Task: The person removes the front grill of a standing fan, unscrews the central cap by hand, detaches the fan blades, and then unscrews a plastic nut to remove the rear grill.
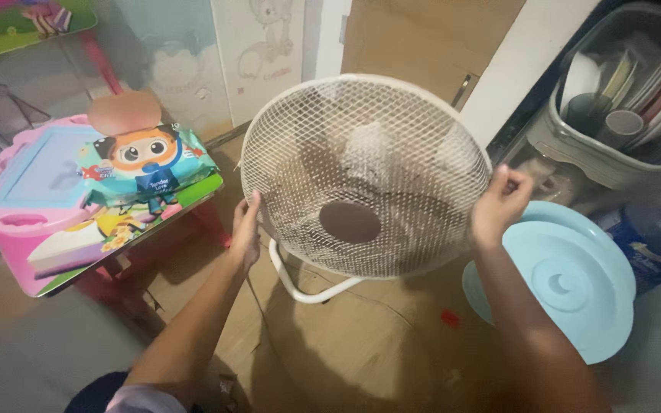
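Both hands grip the round white wire-mesh fan guard [365, 176]: left hand [246, 233] clasps its left rim, right hand [501, 203] pinches its right rim. The guard is on the fan, not yet off.

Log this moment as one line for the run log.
left hand: grips left rim of white fan guard | right hand: pinches right rim | fan: upright on floor | nearby: light blue lid, pink drawing board
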